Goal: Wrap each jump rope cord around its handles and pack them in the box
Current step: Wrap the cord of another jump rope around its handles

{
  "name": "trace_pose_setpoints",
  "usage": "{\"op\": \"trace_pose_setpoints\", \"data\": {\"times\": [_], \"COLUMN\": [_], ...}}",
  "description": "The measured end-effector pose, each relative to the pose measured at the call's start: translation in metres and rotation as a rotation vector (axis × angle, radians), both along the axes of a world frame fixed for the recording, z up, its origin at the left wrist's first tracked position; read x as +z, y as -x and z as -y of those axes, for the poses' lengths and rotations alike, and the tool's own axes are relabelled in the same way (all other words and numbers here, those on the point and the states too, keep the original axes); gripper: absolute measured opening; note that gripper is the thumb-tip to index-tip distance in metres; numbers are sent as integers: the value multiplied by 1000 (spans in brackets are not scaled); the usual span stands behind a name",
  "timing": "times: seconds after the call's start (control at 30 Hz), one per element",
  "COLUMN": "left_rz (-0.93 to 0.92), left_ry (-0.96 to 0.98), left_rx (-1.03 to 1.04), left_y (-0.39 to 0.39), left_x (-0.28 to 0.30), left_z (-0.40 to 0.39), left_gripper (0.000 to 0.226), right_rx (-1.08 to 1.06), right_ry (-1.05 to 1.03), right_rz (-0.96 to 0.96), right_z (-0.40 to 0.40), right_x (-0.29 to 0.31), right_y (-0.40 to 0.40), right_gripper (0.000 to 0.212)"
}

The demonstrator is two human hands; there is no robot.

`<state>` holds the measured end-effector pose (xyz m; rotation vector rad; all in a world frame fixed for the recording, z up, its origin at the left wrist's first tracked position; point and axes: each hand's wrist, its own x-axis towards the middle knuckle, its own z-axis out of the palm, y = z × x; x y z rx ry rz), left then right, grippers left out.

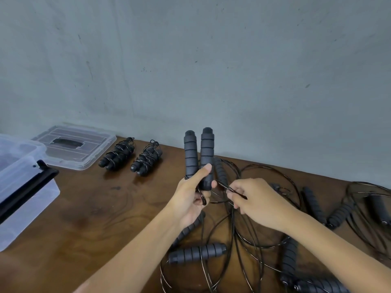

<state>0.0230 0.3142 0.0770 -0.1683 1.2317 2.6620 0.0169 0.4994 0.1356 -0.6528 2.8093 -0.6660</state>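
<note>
Two bare forearms reach in from the near edge of the wooden counter point(88, 208) and meet above a tangle of loose ropes. Held upright in the left hand point(190, 199) is a pair of handles point(198, 157), dark grey ribbed foam, side by side with their capped ends up; the thumb lies across their lower part and the fingers curl round from behind, gripping them. A thin black cord point(230, 190) runs from the base of the handles to the right hand point(256, 204), whose fingertips pinch it just beside the left hand, knuckles up and wrist bent slightly.

Beneath both hands lie loose ropes point(243, 240), their glossy cords looping over one another across the right half of the counter, with several foam handles scattered among them, one loose handle point(196, 253) lying flat near the near edge.

Toward the far edge, left of the held pair, two wrapped bundles point(131, 156) rest side by side, cords wound around paired handles. A clear plastic lid point(74, 144) lies flat at the far left corner, and the clear box point(23, 187) with a black latch stands at the left edge.
</note>
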Motion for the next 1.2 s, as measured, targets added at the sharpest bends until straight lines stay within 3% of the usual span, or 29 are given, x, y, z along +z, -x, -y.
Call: {"op": "trace_pose_setpoints", "data": {"times": [0.23, 0.53, 0.63, 0.77, 0.9, 1.1, 1.2], "left_rz": [56, 96, 102, 15, -89, -155, -159], "left_ry": [62, 177, 300, 490, 659, 827, 883], "left_rx": [146, 265, 309, 301, 291, 216, 115], "left_y": [10, 17, 21, 22, 19, 18, 16], "left_x": [-3, -2, 5, 3, 2, -1, -7], "left_z": [9, 6, -1, -8, -7, -7, -3], "left_gripper": [38, 56, 46, 45, 45, 62, 102], "right_rx": [-48, 54, 67, 214, 265, 304, 307], "right_ry": [-31, -77, -24, -155, -177, -266, -378], "right_rz": [-27, -289, -299, -300, -366, -602, -634], "right_z": [-5, 20, 26, 32, 31, 36, 37], "right_x": [5, 19, 25, 37, 46, 58, 65], "right_y": [-3, -21, -21, -20, -8, 12, 23], "right_gripper": [18, 22, 24, 42, 29, 21, 23]}}
